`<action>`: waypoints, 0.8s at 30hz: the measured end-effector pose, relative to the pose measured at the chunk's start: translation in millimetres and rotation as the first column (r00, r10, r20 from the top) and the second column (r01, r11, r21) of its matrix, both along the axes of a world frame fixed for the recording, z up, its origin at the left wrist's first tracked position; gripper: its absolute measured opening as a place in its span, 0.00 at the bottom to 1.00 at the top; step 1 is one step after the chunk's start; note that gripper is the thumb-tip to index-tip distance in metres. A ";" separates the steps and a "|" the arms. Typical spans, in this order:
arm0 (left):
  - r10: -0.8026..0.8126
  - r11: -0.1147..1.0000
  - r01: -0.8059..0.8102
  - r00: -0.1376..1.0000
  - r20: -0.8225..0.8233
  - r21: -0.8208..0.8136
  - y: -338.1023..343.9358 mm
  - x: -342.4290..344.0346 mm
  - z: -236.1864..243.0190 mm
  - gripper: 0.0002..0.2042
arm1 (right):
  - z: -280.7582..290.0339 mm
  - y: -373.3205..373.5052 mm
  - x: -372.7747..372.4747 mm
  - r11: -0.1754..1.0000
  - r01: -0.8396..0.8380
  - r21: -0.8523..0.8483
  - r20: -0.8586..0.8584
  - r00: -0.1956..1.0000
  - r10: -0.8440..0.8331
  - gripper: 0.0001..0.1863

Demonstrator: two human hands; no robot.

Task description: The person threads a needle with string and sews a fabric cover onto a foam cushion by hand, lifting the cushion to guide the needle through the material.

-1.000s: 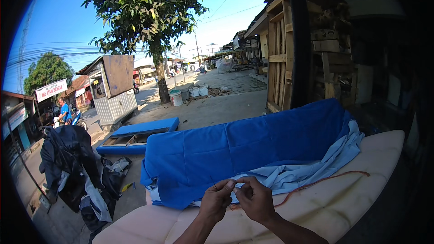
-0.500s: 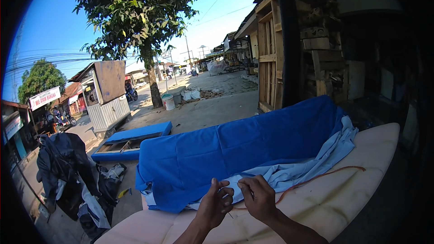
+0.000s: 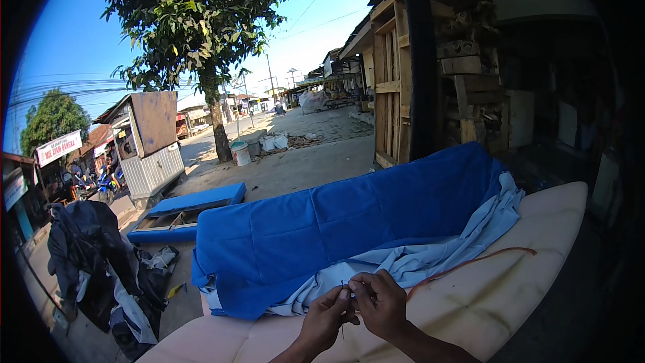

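Pinching a thin dark needle [image 3: 342,331] upright, the left hand [image 3: 326,316] has thumb and finger clamped on it, probably to keep so slight a thing steady and in sight. The right hand [image 3: 380,305] has its fingertips together at the needle's upper end; whether they grip thread is too small to tell. Both hands meet above the pale foam [image 3: 463,326], which seems to serve as a rest for the blue cloth [image 3: 316,222] beyond. Knuckles face up, wrists angle inward.

Left grip [image 3: 324,319] pinching thin rod [image 3: 342,285], right grip [image 3: 381,306] close beside; blue fabric [image 3: 322,222] beyond.
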State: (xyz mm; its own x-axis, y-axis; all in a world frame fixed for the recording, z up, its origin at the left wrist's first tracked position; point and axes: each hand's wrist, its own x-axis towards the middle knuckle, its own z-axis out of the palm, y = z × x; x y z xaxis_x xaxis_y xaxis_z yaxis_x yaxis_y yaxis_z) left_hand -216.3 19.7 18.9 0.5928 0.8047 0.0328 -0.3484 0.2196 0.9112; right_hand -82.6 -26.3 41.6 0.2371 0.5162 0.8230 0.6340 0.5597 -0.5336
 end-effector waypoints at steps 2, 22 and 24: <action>-0.006 0.999 0.004 0.999 0.046 0.050 -1.3 0.9 0.1 0.16 | -1.1 -0.1 -0.1 1.000 0.013 0.012 0.032 0.999 -0.014 0.05; 0.057 0.988 -0.062 0.998 0.035 0.145 -2.0 0.5 -4.1 0.17 | -6.6 4.2 -0.9 0.997 0.055 0.062 0.111 0.992 -0.062 0.04; 0.059 0.985 -0.062 0.998 0.021 0.158 -1.6 0.7 -4.7 0.17 | -6.2 3.9 -1.1 0.997 0.054 0.063 0.111 0.992 -0.061 0.04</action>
State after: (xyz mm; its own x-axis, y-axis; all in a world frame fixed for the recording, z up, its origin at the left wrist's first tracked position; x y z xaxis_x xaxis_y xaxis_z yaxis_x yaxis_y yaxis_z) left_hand -215.6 18.0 14.1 0.5414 0.8230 0.1719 -0.3713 0.0506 0.9271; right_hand -83.8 -22.4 35.4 0.1685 0.4531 0.8754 0.7203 0.5497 -0.4231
